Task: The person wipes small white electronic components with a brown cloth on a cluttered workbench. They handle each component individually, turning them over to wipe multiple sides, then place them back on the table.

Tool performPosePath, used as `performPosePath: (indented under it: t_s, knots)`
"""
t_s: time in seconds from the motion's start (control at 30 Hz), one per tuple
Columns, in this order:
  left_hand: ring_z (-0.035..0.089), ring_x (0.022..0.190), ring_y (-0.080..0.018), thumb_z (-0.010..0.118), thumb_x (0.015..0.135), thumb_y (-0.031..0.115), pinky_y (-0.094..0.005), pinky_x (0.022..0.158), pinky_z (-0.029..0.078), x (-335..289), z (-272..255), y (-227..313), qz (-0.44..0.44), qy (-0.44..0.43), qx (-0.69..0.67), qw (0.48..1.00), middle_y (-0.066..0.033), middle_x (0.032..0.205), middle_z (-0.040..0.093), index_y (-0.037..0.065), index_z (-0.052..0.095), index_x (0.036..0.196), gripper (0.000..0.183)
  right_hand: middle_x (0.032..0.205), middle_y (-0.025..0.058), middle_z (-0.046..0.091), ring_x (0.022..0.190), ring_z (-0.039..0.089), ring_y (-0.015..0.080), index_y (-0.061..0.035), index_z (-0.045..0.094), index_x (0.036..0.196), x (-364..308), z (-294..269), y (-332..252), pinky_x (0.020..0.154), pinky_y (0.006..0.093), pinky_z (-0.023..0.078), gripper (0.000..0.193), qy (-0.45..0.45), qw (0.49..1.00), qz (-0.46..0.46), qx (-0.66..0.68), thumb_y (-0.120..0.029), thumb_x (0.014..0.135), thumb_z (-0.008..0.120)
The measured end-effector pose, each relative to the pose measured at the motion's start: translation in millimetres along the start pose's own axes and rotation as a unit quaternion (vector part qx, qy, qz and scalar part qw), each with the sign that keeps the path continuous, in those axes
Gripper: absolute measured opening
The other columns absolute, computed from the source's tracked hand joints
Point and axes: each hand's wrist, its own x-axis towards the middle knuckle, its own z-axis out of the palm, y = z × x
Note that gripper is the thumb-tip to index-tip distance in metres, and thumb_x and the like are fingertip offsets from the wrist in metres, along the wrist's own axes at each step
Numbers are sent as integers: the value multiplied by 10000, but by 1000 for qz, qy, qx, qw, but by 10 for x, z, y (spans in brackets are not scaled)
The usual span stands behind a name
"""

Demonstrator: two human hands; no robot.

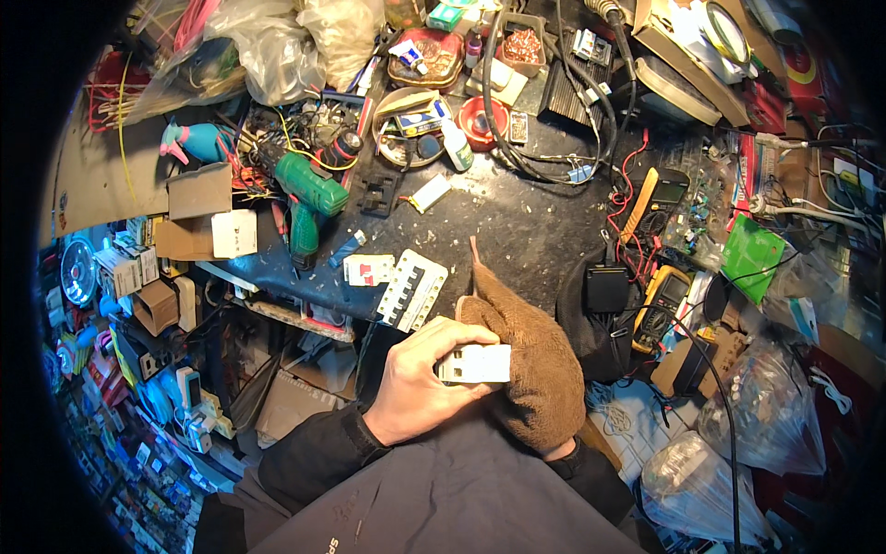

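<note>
Close in front of my body, my left hand [415, 383] grips a white circuit breaker [482, 364] between thumb and fingers. A brown cloth [540, 369] covers my right hand [559, 451], so only a little skin by the wrist shows and its fingers are hidden. The cloth is bunched around that hand and meets the breaker's right end. Just beyond my left hand, at the bench's front edge, lies a wider white breaker block [413, 291] with black switches. Beside it is a smaller white breaker [368, 270] with a red switch.
A green cordless drill [310, 198] lies at the left of the dark bench [489, 217]. At right are a yellow multimeter [658, 309], a black adapter [606, 289] and red leads. Thick cables [544, 171] cross the back. Plastic bags [766, 406] crowd the right side.
</note>
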Motion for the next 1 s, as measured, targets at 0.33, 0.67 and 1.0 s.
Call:
performPosePath:
  t_s: [0.33,0.67,1.0]
  knots:
    - [769,980,-326,876,708,-54,-400,885,616,-31,89,35,90,31,90,991,-124,1039,789,23,805,1131,436,1639,113,608,1527,561,303,-134,562,1673,-261,339,-102,1270,459,439,717,24,995,71,63,-301,1037,847]
    - [791,1115,-187,1000,795,-1,-341,982,633,-158,-16,-136,-77,-40,-115,990,-80,1225,810,36,675,1464,745,1723,109,543,1591,496,284,-132,500,1728,-131,215,262,1327,454,385,770,-12,998,54,1,-342,1065,830]
    - [740,1086,-228,709,1106,578,-378,948,635,-213,-90,-479,-219,-10,-555,803,-127,1236,713,-36,446,1672,876,1739,106,528,1613,473,277,-131,477,1746,-237,-185,73,1344,455,362,764,-26,965,160,208,-284,1077,813]
